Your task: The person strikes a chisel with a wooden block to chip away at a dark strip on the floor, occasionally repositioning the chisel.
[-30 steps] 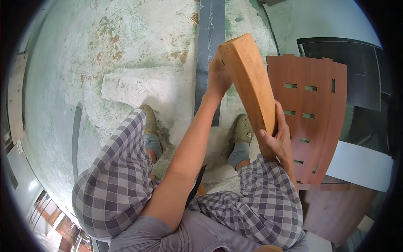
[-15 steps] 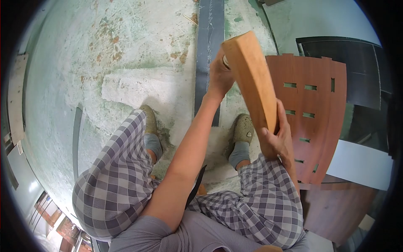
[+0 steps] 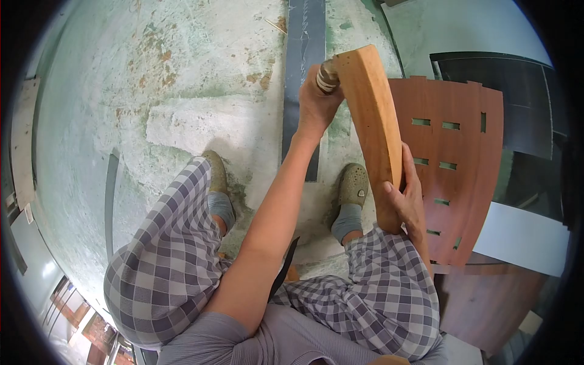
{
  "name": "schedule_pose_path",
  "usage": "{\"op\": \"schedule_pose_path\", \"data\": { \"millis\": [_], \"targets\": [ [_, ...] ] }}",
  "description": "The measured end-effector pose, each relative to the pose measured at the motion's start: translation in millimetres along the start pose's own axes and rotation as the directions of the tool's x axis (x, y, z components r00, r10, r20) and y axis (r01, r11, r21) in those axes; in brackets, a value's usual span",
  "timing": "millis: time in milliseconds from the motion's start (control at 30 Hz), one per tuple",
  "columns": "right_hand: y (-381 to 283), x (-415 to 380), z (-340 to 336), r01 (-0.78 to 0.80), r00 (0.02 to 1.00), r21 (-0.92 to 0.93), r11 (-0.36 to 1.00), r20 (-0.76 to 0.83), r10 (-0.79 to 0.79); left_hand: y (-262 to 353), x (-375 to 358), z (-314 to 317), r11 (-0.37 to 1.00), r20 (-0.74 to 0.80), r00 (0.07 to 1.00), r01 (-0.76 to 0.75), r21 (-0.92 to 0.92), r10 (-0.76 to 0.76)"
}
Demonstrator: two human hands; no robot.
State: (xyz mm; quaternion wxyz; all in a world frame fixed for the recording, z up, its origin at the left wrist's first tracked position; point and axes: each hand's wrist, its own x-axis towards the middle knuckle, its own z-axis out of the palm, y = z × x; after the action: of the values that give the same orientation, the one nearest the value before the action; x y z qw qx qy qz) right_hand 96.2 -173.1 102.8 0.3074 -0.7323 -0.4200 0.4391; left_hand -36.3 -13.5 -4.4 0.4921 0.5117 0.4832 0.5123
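Observation:
A curved, orange-brown wooden piece (image 3: 372,115) stands slanted in front of me, its lower end at my right knee. My right hand (image 3: 406,198) grips it near that end, thumb on the near face and fingers along the right side. At its upper end, my left hand (image 3: 317,106) is closed round a small rolled or banded object (image 3: 327,76), pale with dark stripes and slightly blurred, against the wood's left side. What this object is cannot be made out.
A long dark strip (image 3: 304,55) lies on the worn floor (image 3: 201,115) between my feet. To the right are a reddish-brown slotted panel (image 3: 456,143), black sheets (image 3: 523,109), a white board (image 3: 522,237) and a brown board (image 3: 486,298). A pale plank (image 3: 24,140) is at far left.
The upper part of the wood has shifted slightly right. My left hand has moved a little and turned, and the striped object in it shows more. My right hand stays almost in place.

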Motion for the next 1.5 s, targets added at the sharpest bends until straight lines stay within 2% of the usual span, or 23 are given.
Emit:
{"op": "schedule_pose_path", "data": {
  "millis": [33, 167, 233, 267, 367, 433, 467, 500, 567, 600, 700, 733, 833, 900, 967, 1033, 1167, 1233, 1300, 1367, 1433, 1467, 1500],
  "targets": [
    [-1, 1, -1, 0.023, 0.999, -0.018, 1.000, 0.025, -0.023, -3, 2, 0, 0.997, -0.007, 1.000, 0.000, -0.077, -0.001],
    [-1, 4, -5, 0.048, 0.999, -0.065, 0.997, 0.002, -0.048, -10, 5, -3, 0.999, -0.021, 1.000, 0.005, -0.040, -0.006],
    [2, 3, -4, 0.056, 0.996, -0.018, 0.998, -0.065, -0.057, -5, 5, -5, 0.991, 0.005, 0.997, 0.079, 0.106, -0.080],
    [-1, 3, -4, 0.058, 0.996, -0.018, 0.998, -0.066, -0.059, -3, 5, -6, 0.991, 0.004, 0.997, 0.078, 0.105, -0.078],
    [-10, 1, -2, 0.062, 0.998, -0.078, 0.995, 0.013, -0.061, -5, 5, -4, 0.999, 0.028, 0.999, 0.040, -0.011, -0.039],
    [-11, 1, 1, 0.084, 0.995, -0.164, 0.983, 0.069, -0.073, -3, 7, -7, 0.960, -0.055, 0.959, -0.278, 0.011, 0.279],
    [-17, 0, 0, 0.072, 0.996, -0.150, 0.986, 0.061, -0.063, -2, 5, -8, 0.933, -0.063, 0.933, -0.347, 0.100, 0.354],
    [-18, -1, -1, 0.070, 0.996, -0.149, 0.986, 0.061, -0.061, -5, 5, -8, 0.933, -0.062, 0.934, -0.345, 0.100, 0.352],
    [-17, -2, -5, 0.106, 0.994, -0.046, 0.993, -0.036, -0.107, -9, 6, -8, 0.996, 0.021, 0.998, 0.058, -0.071, -0.057],
    [-14, -1, -7, 0.136, 0.987, -0.014, 0.991, -0.079, -0.137, -10, 6, -8, 0.992, 0.031, 0.994, 0.106, 0.063, -0.108],
    [-15, 3, -6, 0.136, 0.982, -0.002, 0.991, -0.130, -0.135, -10, 5, -4, 0.994, 0.018, 0.998, 0.061, 0.086, -0.063],
    [-16, 2, -3, 0.079, 0.994, 0.041, 0.996, -0.078, -0.076, -8, 5, -4, 0.994, 0.018, 0.998, 0.059, 0.087, -0.061],
    [-7, 0, 4, 0.060, 0.997, -0.149, 0.987, 0.055, -0.052, -10, 3, -6, 0.998, 0.072, 0.997, 0.015, 0.053, -0.019],
    [-9, -3, 5, 0.054, 0.995, -0.143, 0.988, 0.091, -0.041, -12, 2, -13, 0.978, 0.013, 0.988, -0.152, -0.142, 0.156],
    [-8, -3, 3, 0.051, 0.992, -0.138, 0.989, 0.123, -0.034, -10, 5, -12, 0.984, 0.008, 0.991, -0.132, -0.121, 0.134],
    [-1, -1, 2, 0.045, 0.996, -0.098, 0.994, 0.086, -0.037, 0, 7, -13, 0.999, -0.016, 1.000, 0.023, 0.025, -0.023],
    [-8, -2, -2, 0.042, 0.999, -0.068, 0.997, -0.017, -0.043, -8, 4, -10, 0.997, -0.026, 0.997, 0.072, 0.021, -0.072],
    [-14, -4, -4, 0.090, 0.995, -0.015, 0.996, -0.050, -0.091, -14, 5, -4, 0.992, -0.022, 0.999, 0.036, -0.119, -0.039],
    [-20, -6, -6, 0.107, 0.992, -0.019, 0.994, -0.064, -0.108, -15, 3, -2, 0.993, -0.009, 1.000, -0.018, -0.119, 0.018],
    [-23, -6, -7, 0.169, 0.985, -0.149, 0.974, -0.019, -0.174, -11, 1, -1, 0.990, 0.003, 0.997, -0.077, -0.116, 0.078],
    [-17, -1, -2, 0.147, 0.988, -0.222, 0.964, -0.012, -0.154, -1, -2, 0, 0.972, -0.051, 0.974, -0.224, -0.070, 0.220],
    [-15, 1, -1, 0.123, 0.991, -0.297, 0.947, -0.006, -0.130, -11, -1, -2, 0.961, 0.024, 0.964, -0.264, 0.082, 0.263],
    [-15, 1, -2, 0.124, 0.991, -0.296, 0.947, -0.006, -0.131, -8, 0, -2, 0.961, 0.024, 0.964, -0.265, 0.082, 0.264]
  ]
}}
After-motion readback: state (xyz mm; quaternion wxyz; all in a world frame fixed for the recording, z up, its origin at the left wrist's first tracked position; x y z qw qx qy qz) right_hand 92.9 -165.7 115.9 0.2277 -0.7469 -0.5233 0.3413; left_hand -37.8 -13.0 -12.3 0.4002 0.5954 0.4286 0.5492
